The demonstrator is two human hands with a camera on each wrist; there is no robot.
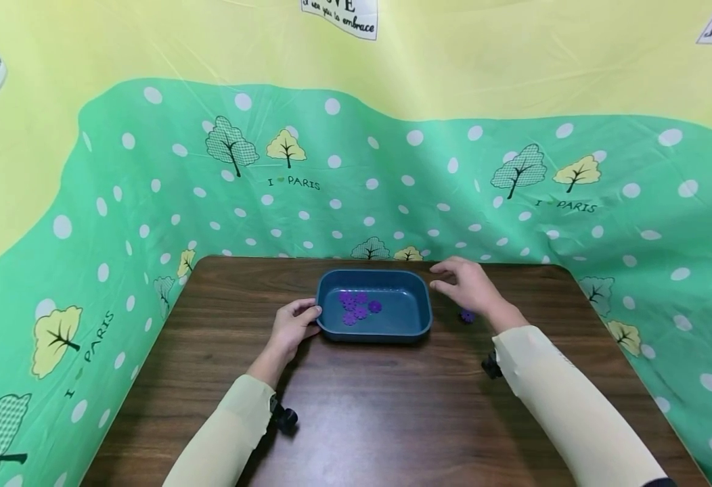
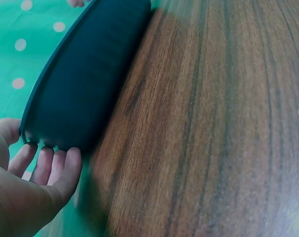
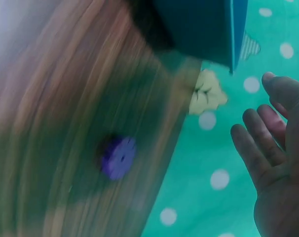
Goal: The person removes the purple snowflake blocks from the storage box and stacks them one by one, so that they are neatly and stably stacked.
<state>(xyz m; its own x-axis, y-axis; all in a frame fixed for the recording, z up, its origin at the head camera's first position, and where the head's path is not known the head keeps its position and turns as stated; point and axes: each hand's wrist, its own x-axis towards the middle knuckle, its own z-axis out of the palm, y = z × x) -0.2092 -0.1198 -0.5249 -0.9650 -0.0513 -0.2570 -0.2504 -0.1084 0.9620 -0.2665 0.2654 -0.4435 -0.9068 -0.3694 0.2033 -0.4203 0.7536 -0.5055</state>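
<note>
A dark blue rectangular tray stands on the table, with several purple flower-shaped pieces lying on its left half. My left hand grips the tray's left end, thumb over the rim and fingers against the outer wall, as the left wrist view also shows. Beyond the tray's right end hovers my right hand, apart from it, fingers loosely bent and holding nothing. One more purple flower piece lies on the table below the right hand, partly covered by it in the head view.
The brown wood-grain table ends at a back edge just behind the tray. A green and yellow printed cloth hangs behind and at both sides. Small black devices sit at both wrists.
</note>
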